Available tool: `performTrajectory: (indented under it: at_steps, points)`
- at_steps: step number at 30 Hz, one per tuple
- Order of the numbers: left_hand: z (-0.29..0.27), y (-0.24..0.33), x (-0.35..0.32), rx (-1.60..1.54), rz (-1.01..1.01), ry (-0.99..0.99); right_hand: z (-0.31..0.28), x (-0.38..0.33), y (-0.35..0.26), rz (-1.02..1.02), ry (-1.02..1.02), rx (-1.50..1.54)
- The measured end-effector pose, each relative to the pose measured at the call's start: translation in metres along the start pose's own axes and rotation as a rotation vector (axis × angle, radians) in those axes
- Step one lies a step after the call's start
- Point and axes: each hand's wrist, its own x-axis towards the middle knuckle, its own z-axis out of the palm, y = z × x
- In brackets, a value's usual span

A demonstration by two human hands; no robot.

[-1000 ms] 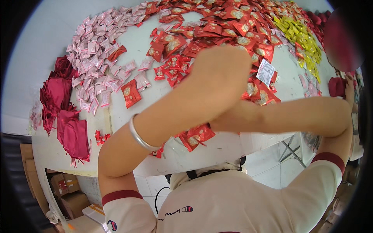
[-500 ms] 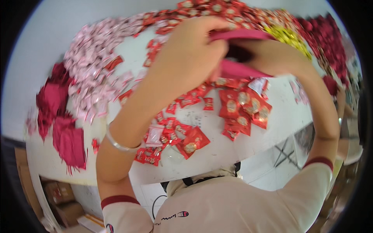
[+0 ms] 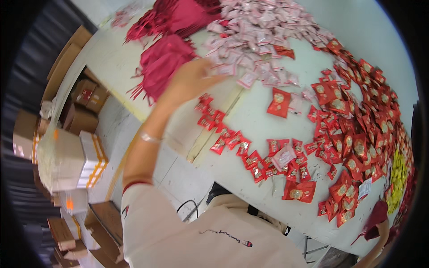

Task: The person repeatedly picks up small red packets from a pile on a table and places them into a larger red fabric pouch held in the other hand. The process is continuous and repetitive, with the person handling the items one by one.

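Observation:
My left hand [image 3: 194, 77] reaches over the table with its fingers stretched out, holding nothing that I can see. It is beside a stack of maroon drawstring bags [image 3: 164, 60] and close to a heap of small pink packets [image 3: 266, 33]. At the lower right edge, my right hand [image 3: 383, 230] grips a maroon drawstring bag [image 3: 376, 215], whose cords hang to the left. Part of that hand lies behind the bag or in the dark rim. Small red packets [image 3: 232, 139] form a loose line in front of me, with a larger red packet [image 3: 299, 192] near the table edge.
A big heap of red packets [image 3: 357, 120] covers the table's right side, with yellow packets [image 3: 397, 178] beyond it. More maroon bags [image 3: 194, 15] lie at the far left. Cardboard boxes [image 3: 91, 96] stand under and beside the table [image 3: 178, 129].
My view has swung to the left. My hands, together at a maroon bag's spread mouth before, are now far apart. The left has moved towards the pink packets; the right is low at the right edge.

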Motion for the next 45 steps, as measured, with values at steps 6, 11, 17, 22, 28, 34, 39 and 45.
performTrajectory:
  at_steps: [6, 11, 17, 22, 28, 34, 39, 45]
  points:
    - [-0.001, -0.090, -0.056, 0.205, -0.139, 0.213, -0.054, -0.008, -0.013, 0.092, -0.111, -0.345]
    - [0.002, -0.102, -0.045, 0.273, -0.129, 0.230, -0.006, 0.037, -0.165, -0.444, 0.215, -0.318]
    - [0.001, -0.115, -0.046, 0.161, -0.209, 0.596, 0.121, 0.161, -0.356, -0.971, 0.103, -0.229]
    - [0.029, -0.097, -0.027, 0.002, -0.144, 0.503, 0.188, 0.246, -0.404, -0.815, 0.003, -0.424]
    - [0.038, -0.088, -0.031, -0.091, -0.275, 0.449, 0.195, 0.264, -0.385, -0.728, 0.142, -0.130]
    - [0.037, -0.084, -0.030, -0.226, -0.189, 0.551, 0.208, 0.246, -0.494, -0.993, 0.193, 0.011]
    - [0.037, -0.081, -0.026, -0.281, -0.232, 0.540, 0.283, 0.225, -0.598, -1.225, 0.118, 0.000]
    - [0.040, -0.087, -0.026, -0.220, -0.180, 0.583, 0.304, 0.246, -0.601, -0.857, 0.081, -0.060]
